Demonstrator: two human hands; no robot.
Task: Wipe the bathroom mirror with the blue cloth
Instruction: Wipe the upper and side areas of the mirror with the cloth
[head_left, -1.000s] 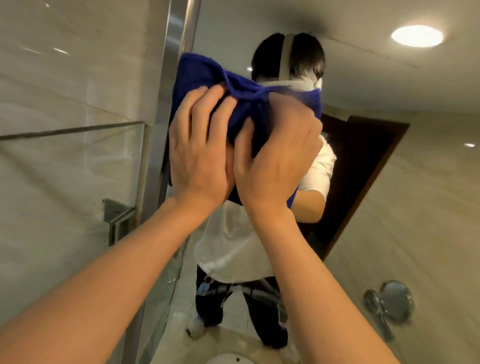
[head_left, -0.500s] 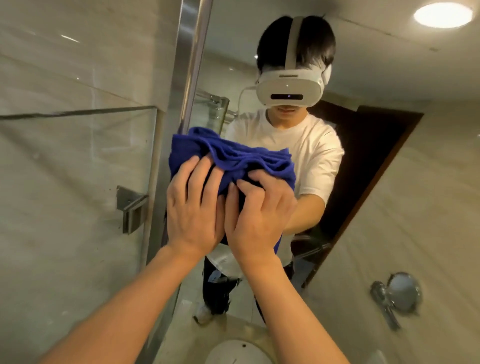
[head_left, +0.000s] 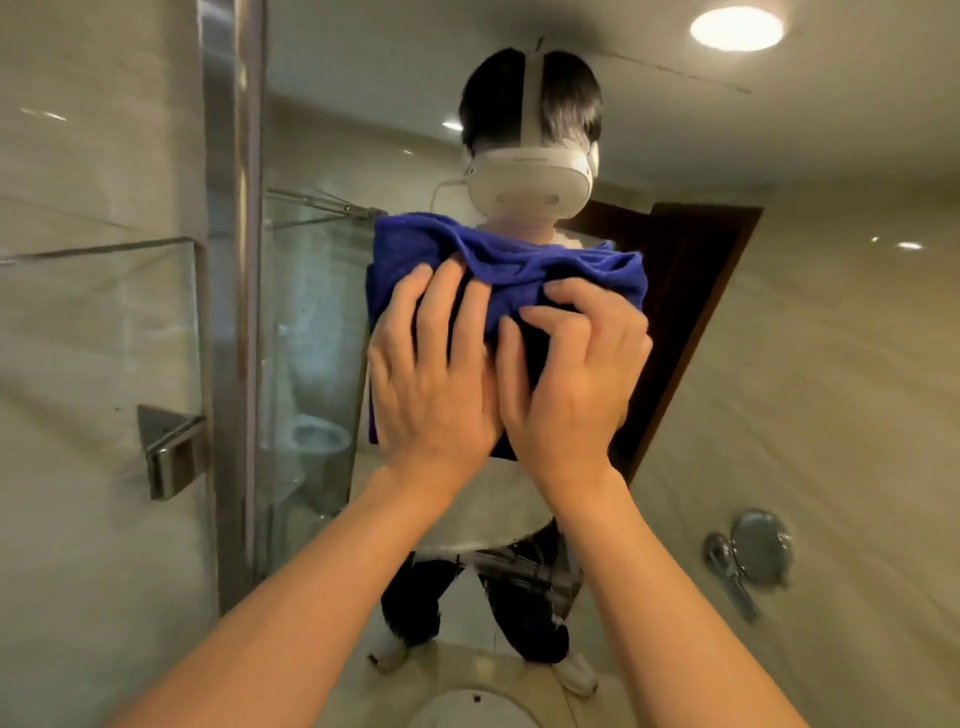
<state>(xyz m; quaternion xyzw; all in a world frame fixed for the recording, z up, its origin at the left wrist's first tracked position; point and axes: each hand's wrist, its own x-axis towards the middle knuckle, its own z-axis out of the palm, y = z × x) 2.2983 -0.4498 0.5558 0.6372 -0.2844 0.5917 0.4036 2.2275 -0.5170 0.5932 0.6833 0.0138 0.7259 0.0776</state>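
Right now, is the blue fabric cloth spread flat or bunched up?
Bunched up: the blue fabric cloth shows thick folds above the left hand and right hand.

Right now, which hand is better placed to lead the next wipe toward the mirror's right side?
Right, probably: the right hand grips the blue cloth on the side nearest that glass; the left hand presses it nearer the metal frame.

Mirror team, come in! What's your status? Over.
Left hand flat, pressing blue cloth on mirror. Right hand curled, bunching the cloth. No obstruction seen. Over.
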